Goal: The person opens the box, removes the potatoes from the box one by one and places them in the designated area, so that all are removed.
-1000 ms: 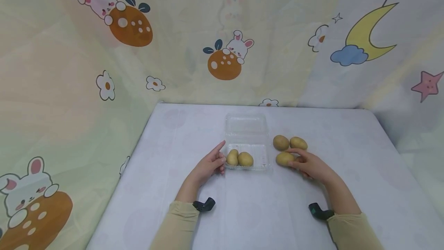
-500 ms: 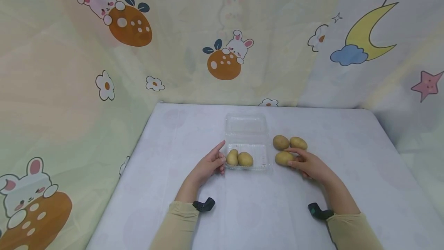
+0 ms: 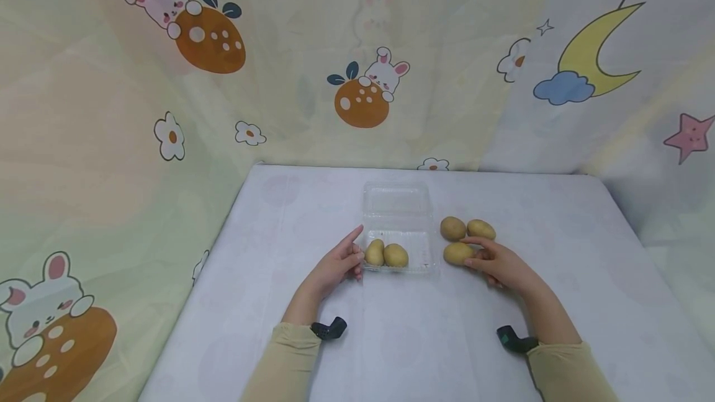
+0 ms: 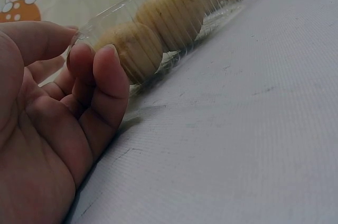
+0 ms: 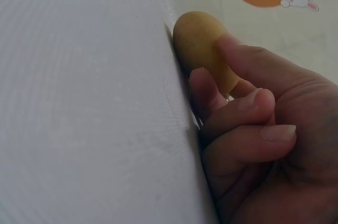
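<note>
A clear plastic clamshell box [image 3: 420,253] lies with its lid [image 3: 396,200] folded back on the table. Two potatoes [image 3: 395,255] sit side by side in its left part. At the box's left side, my left hand [image 3: 337,265] pinches the edge, index finger stretched along it; in the left wrist view the fingertips [image 4: 111,57] overlap the box's corner beside a potato [image 4: 132,52]. To the right of the box, my right hand [image 3: 497,265] holds a potato [image 3: 457,254] between thumb and fingers. The right wrist view shows this potato [image 5: 198,39] close against the tabletop.
Two more potatoes, a rounder one [image 3: 452,228] and an oval one [image 3: 481,229], lie just behind the held potato. A white cloth [image 3: 402,340] covers the table. Behind its back edge hangs a printed curtain [image 3: 290,79]. Each wrist wears a black camera [image 3: 329,329].
</note>
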Action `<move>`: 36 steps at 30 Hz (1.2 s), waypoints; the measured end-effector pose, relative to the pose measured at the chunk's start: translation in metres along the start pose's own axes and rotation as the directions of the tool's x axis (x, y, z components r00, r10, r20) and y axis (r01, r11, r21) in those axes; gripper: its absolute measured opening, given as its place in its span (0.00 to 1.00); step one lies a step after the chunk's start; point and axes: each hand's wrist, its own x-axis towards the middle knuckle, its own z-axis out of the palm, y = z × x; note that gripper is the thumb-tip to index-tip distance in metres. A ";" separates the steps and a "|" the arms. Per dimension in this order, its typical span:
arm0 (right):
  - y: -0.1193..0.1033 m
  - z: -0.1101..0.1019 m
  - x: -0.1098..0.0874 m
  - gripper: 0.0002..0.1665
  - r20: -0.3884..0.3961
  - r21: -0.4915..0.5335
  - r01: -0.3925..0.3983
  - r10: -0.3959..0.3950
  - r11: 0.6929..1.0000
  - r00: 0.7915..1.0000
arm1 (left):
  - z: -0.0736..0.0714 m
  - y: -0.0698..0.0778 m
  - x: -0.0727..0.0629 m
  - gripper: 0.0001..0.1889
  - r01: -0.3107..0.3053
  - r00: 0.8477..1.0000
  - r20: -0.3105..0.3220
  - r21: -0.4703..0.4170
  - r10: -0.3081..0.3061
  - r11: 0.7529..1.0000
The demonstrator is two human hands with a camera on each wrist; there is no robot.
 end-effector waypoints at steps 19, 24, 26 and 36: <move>0.002 0.001 0.000 0.35 -0.003 0.014 0.008 -0.008 1.000 1.000 | 0.001 0.001 0.000 0.35 -0.007 1.000 -0.001 0.000 0.007 1.000; 0.000 0.001 0.000 0.35 -0.009 0.015 0.002 -0.002 1.000 1.000 | 0.001 0.001 0.000 0.35 -0.005 1.000 -0.002 0.006 0.005 1.000; -0.001 0.001 0.000 0.35 -0.013 0.020 -0.002 0.002 1.000 1.000 | 0.001 0.001 0.000 0.34 -0.001 1.000 -0.005 0.011 0.001 1.000; -0.003 0.001 -0.002 0.35 -0.013 0.035 0.005 -0.004 0.999 1.000 | 0.001 0.000 0.000 0.34 0.002 1.000 -0.008 0.014 -0.002 1.000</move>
